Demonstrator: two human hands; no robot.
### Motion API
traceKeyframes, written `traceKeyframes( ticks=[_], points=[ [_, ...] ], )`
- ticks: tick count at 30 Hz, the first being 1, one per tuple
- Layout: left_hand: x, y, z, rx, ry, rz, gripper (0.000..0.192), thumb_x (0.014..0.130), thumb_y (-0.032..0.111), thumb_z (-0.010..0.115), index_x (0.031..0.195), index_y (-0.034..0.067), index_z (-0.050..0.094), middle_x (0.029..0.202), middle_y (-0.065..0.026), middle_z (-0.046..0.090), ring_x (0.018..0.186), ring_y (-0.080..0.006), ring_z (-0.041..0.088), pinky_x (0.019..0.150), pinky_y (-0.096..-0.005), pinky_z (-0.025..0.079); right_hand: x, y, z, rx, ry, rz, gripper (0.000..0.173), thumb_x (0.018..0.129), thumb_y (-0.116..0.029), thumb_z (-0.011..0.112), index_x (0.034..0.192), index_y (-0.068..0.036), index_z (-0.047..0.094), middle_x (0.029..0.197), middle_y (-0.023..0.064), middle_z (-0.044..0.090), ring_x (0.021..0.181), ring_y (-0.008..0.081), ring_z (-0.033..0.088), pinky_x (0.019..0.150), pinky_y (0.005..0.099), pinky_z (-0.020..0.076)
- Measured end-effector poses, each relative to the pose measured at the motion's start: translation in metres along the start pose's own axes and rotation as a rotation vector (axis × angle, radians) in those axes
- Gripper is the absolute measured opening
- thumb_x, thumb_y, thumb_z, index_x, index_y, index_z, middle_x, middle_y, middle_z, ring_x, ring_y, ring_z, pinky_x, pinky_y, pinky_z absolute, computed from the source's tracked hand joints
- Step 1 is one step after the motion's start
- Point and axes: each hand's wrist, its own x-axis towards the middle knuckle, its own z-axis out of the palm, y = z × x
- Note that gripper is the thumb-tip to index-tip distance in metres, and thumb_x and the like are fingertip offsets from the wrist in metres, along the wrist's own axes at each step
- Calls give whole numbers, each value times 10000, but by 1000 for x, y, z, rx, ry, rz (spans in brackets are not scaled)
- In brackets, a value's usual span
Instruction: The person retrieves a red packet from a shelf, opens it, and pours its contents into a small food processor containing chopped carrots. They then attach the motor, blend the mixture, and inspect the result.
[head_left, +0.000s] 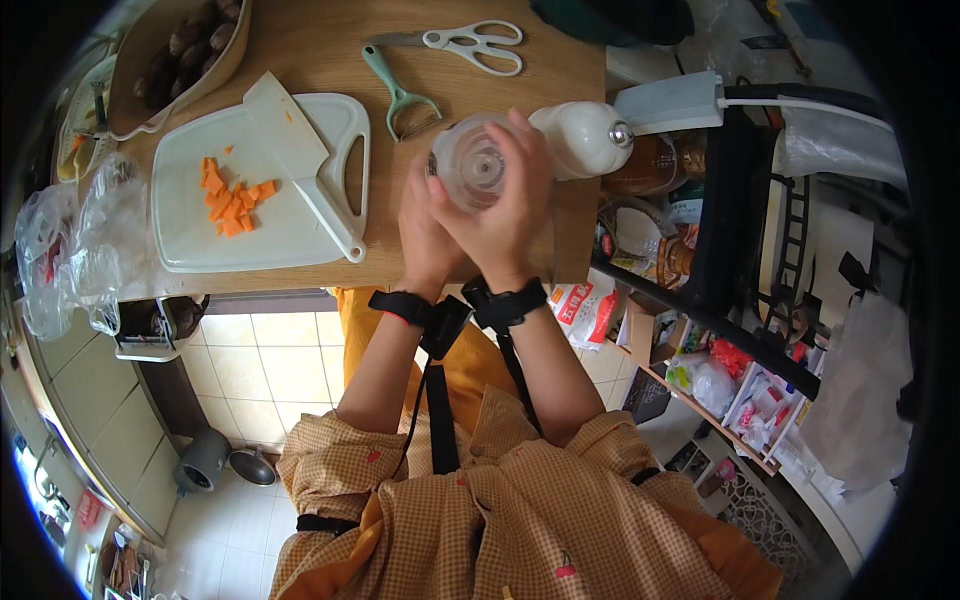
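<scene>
Both my hands are around a clear, round container (474, 166) near the table's front edge. My left hand (431, 217) holds its left side and my right hand (506, 202) curls over its right side. Just right of it stands a white, lobed appliance with a shiny knob (589, 140). Left of my hands, a white cutting board (176, 161) bears diced orange pieces (231, 202) and a white-handled cleaver (300, 150) lying flat. Behind lie a light green Y-shaped peeler (394, 86) and white-handled kitchen scissors (476, 46).
A beige basin (232, 64) of dark, rounded items is at the back left. Clear plastic bags (109, 225) lie by the board's left side. Right of the table (315, 45) stand jars (637, 229) and a cart with a black rail (712, 326). A dark green vessel (615, 19) is at the back.
</scene>
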Motion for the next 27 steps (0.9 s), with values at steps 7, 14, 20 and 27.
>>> traceKeyframes(
  ticks=[7,14,20,27],
  points=[
    [-1,20,-27,-112,-21,-35,949,551,217,903,1333,-13,417,1211,-166,589,1127,-273,600,974,-365,491,-1,14,-67,665,26,437,775,834,-362,706,1416,-20,324,1449,159,384,1270,283,455,1039,402,405],
    [-24,41,-76,-178,-13,-45,1106,485,276,950,1375,-17,361,1307,-157,486,1202,-260,521,1028,-377,440,-64,31,-78,-2,-391,170,715,675,-254,853,1277,-73,512,1393,199,442,1274,390,432,1043,507,363],
    [-34,52,-92,-242,5,-61,1186,469,345,979,1392,-6,324,1299,-143,482,1193,-246,520,1017,-375,444,-71,48,-49,-181,-530,-14,646,754,-322,788,1291,-93,510,1403,162,436,1302,367,407,1051,560,336],
    [-30,57,-98,-202,33,25,1165,507,310,971,1409,-9,305,1335,-157,471,1211,-252,526,1008,-375,467,-17,-9,-79,94,-215,57,340,803,-127,747,1115,-37,642,1104,121,634,1037,306,587,909,392,464]
  ],
)
